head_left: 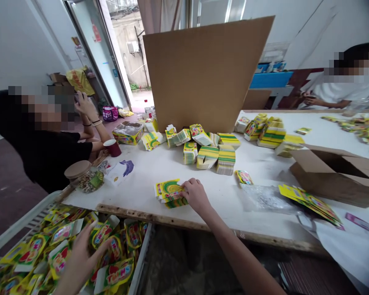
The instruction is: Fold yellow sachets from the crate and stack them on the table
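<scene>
My right hand (196, 196) reaches over the white table (141, 180) and its fingers rest curled on a small stack of flat yellow-green cartons (169, 192) near the front edge. My left hand (83, 256) is down at the lower left, fingers spread over folded yellow cartons (113, 246) piled in a white crate (140, 262); it touches them without a clear grip.
Several stacks of flat cartons (217, 153) lie mid-table before an upright cardboard sheet (203, 73). An open cardboard box (335, 172), a clear plastic bag (264, 198) and more flat cartons (310, 203) sit right. A seated person (49, 143), red cup (112, 147) and jar (83, 176) are left; another person (341, 88) far right.
</scene>
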Tool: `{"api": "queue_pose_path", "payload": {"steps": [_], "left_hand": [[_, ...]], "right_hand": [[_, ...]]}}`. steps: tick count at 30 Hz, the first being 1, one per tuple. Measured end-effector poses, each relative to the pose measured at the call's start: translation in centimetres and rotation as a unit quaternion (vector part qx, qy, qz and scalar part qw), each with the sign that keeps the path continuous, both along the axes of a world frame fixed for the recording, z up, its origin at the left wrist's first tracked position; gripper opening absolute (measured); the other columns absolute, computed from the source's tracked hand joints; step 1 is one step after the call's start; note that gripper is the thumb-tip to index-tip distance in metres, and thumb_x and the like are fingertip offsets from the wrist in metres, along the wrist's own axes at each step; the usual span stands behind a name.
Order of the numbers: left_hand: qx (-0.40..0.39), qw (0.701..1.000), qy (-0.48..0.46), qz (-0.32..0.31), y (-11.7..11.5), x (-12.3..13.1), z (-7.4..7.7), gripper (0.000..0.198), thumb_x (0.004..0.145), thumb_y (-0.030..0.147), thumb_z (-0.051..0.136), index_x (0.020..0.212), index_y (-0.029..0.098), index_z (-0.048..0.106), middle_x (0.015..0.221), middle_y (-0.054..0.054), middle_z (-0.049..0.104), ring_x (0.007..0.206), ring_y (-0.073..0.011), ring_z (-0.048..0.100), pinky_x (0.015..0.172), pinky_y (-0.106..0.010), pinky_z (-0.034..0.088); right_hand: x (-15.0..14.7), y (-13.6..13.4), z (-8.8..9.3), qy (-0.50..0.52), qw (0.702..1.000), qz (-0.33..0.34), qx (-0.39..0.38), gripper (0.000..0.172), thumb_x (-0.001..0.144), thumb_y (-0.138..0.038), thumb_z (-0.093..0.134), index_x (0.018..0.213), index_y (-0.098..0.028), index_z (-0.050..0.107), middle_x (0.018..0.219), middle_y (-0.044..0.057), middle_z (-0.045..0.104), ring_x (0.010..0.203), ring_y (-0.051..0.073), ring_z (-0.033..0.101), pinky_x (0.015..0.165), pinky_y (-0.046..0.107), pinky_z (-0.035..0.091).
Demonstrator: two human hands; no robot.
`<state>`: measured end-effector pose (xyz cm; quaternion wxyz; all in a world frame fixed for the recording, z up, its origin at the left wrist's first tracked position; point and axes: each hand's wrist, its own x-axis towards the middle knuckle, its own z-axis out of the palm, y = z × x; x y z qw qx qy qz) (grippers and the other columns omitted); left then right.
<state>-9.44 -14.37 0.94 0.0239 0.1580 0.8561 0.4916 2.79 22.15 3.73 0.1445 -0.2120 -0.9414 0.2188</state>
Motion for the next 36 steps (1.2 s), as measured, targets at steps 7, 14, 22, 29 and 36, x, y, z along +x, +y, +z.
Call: {"api": "queue_pose_path", "payload": {"steps": [7,14,22,29,36], "left_hand": [[0.075,0.980,-0.140,-0.118,19.4,-0.7,1.0,0.087,0.062,0.060,0.069,0.129,0.015,0.035,0.145,-0.023,0.032,0.130,-0.0366,0.040,0.098,-0.044,0.043],[0.068,0.951,-0.180,-0.244,24.2,-0.9,-0.3,0.056,0.059,0.052,0.074,0.096,0.015,0.054,0.080,-0.004,0.064,0.077,-0.0240,0.062,0.070,-0.035,0.052],[0.146,0.974,-0.102,-0.143,23.5,1.0,0.9,0.071,0.059,0.053,0.076,0.111,0.013,0.050,0.109,-0.016,0.058,0.108,-0.0344,0.056,0.091,-0.051,0.046],[0.398,0.908,-0.060,-0.118,20.5,7.8,3.6,0.081,0.074,0.064,0.061,0.138,0.025,0.031,0.142,-0.013,0.038,0.131,-0.0301,0.039,0.103,-0.041,0.040],[0.592,0.754,-0.280,-0.056,21.1,10.8,5.3,0.041,0.083,0.060,0.045,0.096,0.024,0.060,0.090,-0.004,0.058,0.090,-0.0219,0.059,0.078,-0.033,0.054]], "right_hand": [[-0.6,-0.4,1.1,-0.040,0.999,-0.001,0.010,0.021,0.078,-0.024,0.070,0.097,-0.016,0.068,0.101,0.012,0.062,0.099,0.028,0.053,0.086,0.035,0.042],[1.4,-0.1,1.6,-0.062,0.998,-0.011,-0.024,0.024,0.073,-0.021,0.073,0.094,-0.013,0.064,0.099,0.014,0.062,0.096,0.029,0.054,0.084,0.035,0.041],[1.9,0.9,1.9,-0.033,0.990,-0.019,-0.137,0.027,0.066,-0.010,0.072,0.086,-0.017,0.053,0.081,0.004,0.062,0.074,0.021,0.057,0.066,0.029,0.039],[4.2,-1.0,4.1,0.086,0.963,0.001,-0.255,0.022,0.077,-0.021,0.064,0.082,-0.022,0.043,0.071,-0.005,0.050,0.064,0.012,0.049,0.059,0.022,0.038],[4.8,-7.6,3.3,0.161,0.874,0.112,-0.445,0.018,0.068,-0.010,0.061,0.074,-0.020,0.047,0.072,-0.003,0.050,0.066,0.012,0.043,0.060,0.023,0.035]]}}
